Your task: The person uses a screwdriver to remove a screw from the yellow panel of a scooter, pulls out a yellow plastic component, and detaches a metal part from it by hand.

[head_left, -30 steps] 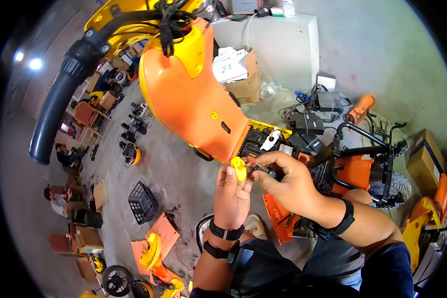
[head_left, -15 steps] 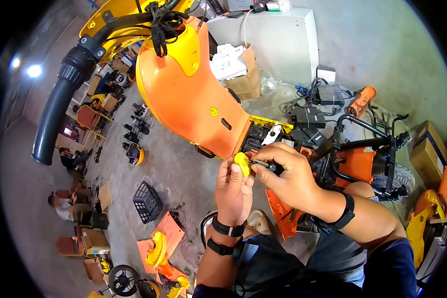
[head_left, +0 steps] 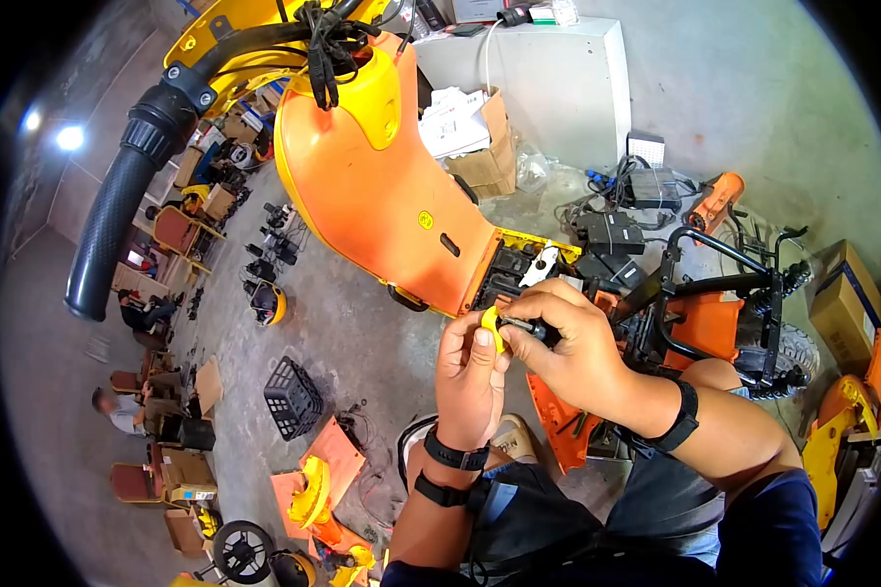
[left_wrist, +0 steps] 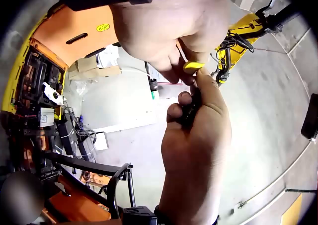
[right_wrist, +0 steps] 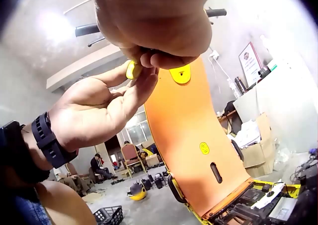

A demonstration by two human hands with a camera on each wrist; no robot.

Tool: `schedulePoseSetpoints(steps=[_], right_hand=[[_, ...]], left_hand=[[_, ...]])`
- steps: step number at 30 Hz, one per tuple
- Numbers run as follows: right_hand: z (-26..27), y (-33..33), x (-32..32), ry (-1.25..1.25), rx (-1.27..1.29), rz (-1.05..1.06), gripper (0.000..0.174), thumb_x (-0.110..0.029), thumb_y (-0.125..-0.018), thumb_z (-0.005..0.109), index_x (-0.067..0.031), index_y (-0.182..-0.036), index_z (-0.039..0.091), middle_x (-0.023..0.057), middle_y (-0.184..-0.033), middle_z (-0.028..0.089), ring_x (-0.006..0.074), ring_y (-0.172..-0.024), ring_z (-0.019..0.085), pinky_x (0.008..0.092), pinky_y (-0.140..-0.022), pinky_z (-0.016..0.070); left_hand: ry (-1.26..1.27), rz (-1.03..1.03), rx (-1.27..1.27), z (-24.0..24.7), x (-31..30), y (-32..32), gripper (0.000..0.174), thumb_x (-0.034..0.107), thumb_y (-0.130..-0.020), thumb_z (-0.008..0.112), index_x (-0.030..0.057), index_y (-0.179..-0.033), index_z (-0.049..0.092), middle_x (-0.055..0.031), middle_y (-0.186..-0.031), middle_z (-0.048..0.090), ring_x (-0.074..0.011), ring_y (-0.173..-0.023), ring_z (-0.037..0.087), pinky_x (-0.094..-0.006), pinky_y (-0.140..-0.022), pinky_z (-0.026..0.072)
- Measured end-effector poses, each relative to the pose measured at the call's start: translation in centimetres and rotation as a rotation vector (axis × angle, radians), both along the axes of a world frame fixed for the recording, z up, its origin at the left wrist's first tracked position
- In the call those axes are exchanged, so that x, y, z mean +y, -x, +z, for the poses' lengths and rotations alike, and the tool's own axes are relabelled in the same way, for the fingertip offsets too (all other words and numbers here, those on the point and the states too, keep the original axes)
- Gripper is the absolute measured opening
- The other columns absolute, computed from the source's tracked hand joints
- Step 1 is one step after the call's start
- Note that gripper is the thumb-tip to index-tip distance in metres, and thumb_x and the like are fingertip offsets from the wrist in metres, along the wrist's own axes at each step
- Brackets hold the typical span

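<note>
A small yellow piece [head_left: 494, 330] is pinched between the thumb and fingers of my left hand [head_left: 468, 382]. My right hand [head_left: 582, 357] curls round a dark tool [head_left: 535, 327] whose near end meets the yellow piece. In the left wrist view the yellow piece [left_wrist: 193, 66] shows between the fingertips, with the dark tool [left_wrist: 190, 111] partly hidden in my right hand [left_wrist: 196, 135]. The right wrist view has the yellow piece [right_wrist: 132, 70] at the fingertips of my left hand [right_wrist: 97, 106]; the tool is hidden there.
An orange scooter body [head_left: 377, 186] with a black handlebar grip [head_left: 117, 215] stands in front. A black frame [head_left: 719, 284] is at the right. On the floor are a black basket [head_left: 293, 397], orange panels [head_left: 335, 460], cables and a cardboard box [head_left: 485, 157].
The yellow piece has turned from face-on to nearly edge-on in my left fingers and shifted slightly right. My right hand keeps its hold on the tool. The camera view has moved slightly.
</note>
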State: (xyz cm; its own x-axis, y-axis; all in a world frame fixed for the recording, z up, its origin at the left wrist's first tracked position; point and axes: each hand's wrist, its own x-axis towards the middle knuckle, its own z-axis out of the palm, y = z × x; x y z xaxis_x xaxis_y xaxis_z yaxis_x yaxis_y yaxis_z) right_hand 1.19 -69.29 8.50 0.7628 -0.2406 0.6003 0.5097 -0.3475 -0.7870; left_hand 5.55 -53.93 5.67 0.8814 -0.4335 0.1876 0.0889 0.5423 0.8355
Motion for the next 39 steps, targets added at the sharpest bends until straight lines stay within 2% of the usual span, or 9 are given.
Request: schedulePoseSetpoints(steps=[5,13,28,39], right_hand=[[-0.37,-0.23,0.07,0.014,-0.020,0.005,0.021,-0.002,-0.085,0.075,0.0008,-0.104,0.070,0.0138,-0.101,0.067,0.0297,-0.091,0.069,0.0354,-0.079,0.0554],[-0.52,-0.24,0.10,0.008,-0.032,0.021,0.021,-0.003,-0.085,0.075,0.0005,-0.105,0.070,0.0137,-0.102,0.068,0.0302,-0.091,0.070,0.0358,-0.078,0.0559],[-0.47,-0.25,0.10,0.037,-0.072,0.008,0.021,-0.003,-0.085,0.075,-0.0007,-0.104,0.071,0.0127,-0.101,0.068,0.0303,-0.090,0.070,0.0362,-0.077,0.0564],[-0.58,-0.38,0.22,0.058,-0.096,0.001,0.022,-0.001,-0.082,0.076,0.0000,-0.104,0.071,0.0127,-0.111,0.069,0.0307,-0.099,0.071,0.0364,-0.084,0.0573]], left_hand=[[-0.016,0.012,-0.002,0.26,0.01,0.10,0.025,0.017,-0.108,0.050,0.0029,-0.129,0.052,-0.0071,-0.120,0.060,-0.0135,-0.107,0.059,-0.0303,-0.097,0.0508],[-0.004,-0.046,0.027,0.02,0.45,-0.14,0.027,0.017,-0.109,0.049,0.0024,-0.131,0.052,-0.0091,-0.126,0.060,-0.0160,-0.115,0.059,-0.0333,-0.102,0.0491],[0.009,-0.074,0.034,0.52,0.36,-0.05,0.029,0.017,-0.109,0.047,0.0006,-0.133,0.051,-0.0097,-0.127,0.060,-0.0165,-0.116,0.059,-0.0331,-0.103,0.0484],[0.041,-0.104,0.081,0.57,0.31,-0.14,0.028,0.017,-0.109,0.050,0.0018,-0.132,0.051,-0.0067,-0.123,0.061,-0.0134,-0.111,0.060,-0.0297,-0.098,0.0494]])
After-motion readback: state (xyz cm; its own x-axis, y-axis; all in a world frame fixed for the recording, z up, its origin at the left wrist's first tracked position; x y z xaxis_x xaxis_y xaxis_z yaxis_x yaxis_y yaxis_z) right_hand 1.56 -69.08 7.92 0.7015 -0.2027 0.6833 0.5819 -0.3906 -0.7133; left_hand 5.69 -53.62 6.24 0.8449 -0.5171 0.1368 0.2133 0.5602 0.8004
